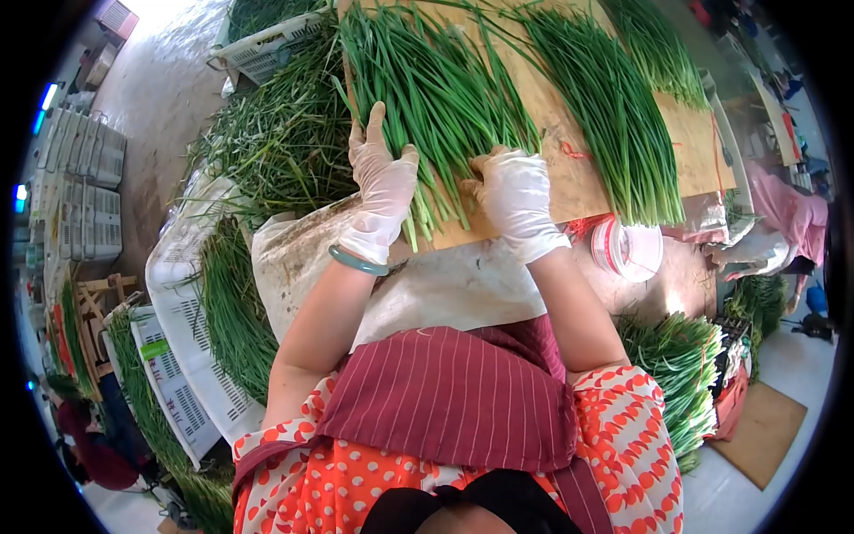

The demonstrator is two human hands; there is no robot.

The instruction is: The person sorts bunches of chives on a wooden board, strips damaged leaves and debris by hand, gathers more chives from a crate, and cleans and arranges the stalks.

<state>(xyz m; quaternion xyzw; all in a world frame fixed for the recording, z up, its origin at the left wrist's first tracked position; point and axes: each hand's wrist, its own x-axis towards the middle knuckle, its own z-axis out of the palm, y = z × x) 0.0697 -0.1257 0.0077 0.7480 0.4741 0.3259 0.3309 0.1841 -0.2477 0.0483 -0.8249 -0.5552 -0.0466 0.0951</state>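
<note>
A loose spread of garlic chives (436,80) lies on the wooden board before me, cut stem ends toward my body. My left hand (382,182), in a thin white glove, rests along the left edge of the chives with its fingers stretched out. At the right side of the stems, my gloved right hand (514,191) has its fingers curled in on the chives; the fingertips are partly hidden. Right of it lies a gathered bunch of chives (614,116). A small red tie (571,151) is on the board between them.
A tub with red ties (627,249) stands at the board's near right edge. Loose leaf trimmings (276,142) are heaped at left, above a white crate of chives (191,303). Stacked bundles (676,374) stand at lower right. Another person in pink (787,214) works at far right.
</note>
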